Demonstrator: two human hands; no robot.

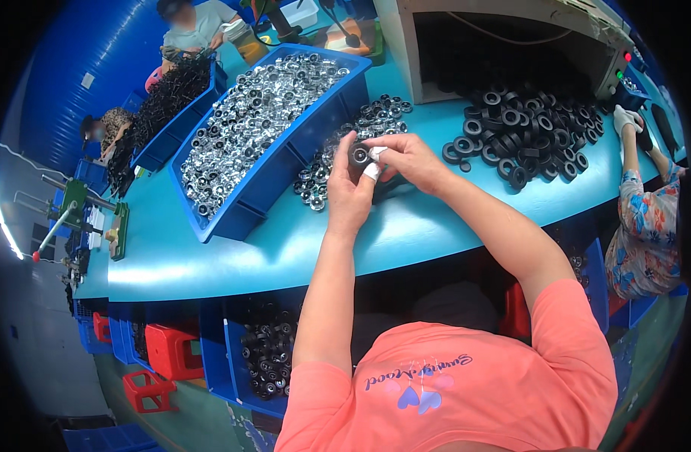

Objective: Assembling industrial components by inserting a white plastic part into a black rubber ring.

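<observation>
Between my two hands, above the table, is a small wheel (pixel 360 155) with a black tyre and a shiny hub. My left hand (pixel 350 197) is closed on its left side, with white tape round the thumb. My right hand (pixel 412 161) pinches it from the right, and white tape wraps a fingertip there too. Just behind the left hand lies a loose heap of silvery wheel hubs (pixel 377 117). Black rubber rings (pixel 526 135) form a large pile to the right, some tumbling toward the table's front.
A long blue bin (pixel 285 143) heaped with clear, silvery hubs stands on the turquoise table (pixel 285 256). Beyond the rings is a pale machine housing (pixel 397 53). Co-workers sit at the far left and right. Below are a blue crate (pixel 232 369) of dark wheels and red stools (pixel 172 350).
</observation>
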